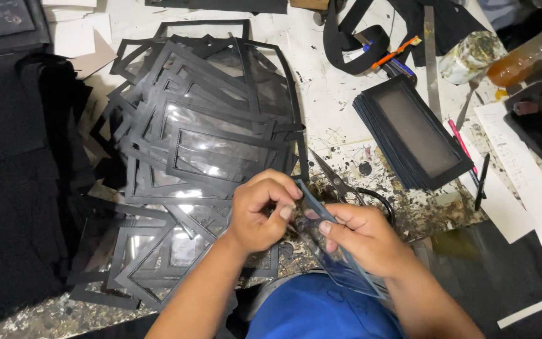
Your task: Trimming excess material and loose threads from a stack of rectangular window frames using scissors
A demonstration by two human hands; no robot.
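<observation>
The left hand (pixel 260 213) and right hand (pixel 356 237) are close together, both pinched on a clear sleeve (pixel 340 260) with a dark edge, held over the lap at the table (pixel 340 94) edge. The film looks slippery, so a loose pinch could let it slide or crease, and the fingers could smear it. Scissors (pixel 346 188) lie just behind the right hand, points toward the frames (pixel 208 144), a risk to a careless reach. That loose heap crowds the left side; a neat stack (pixel 412 132) sits well right, pens (pixel 468 157) and papers (pixel 522 182) beyond
</observation>
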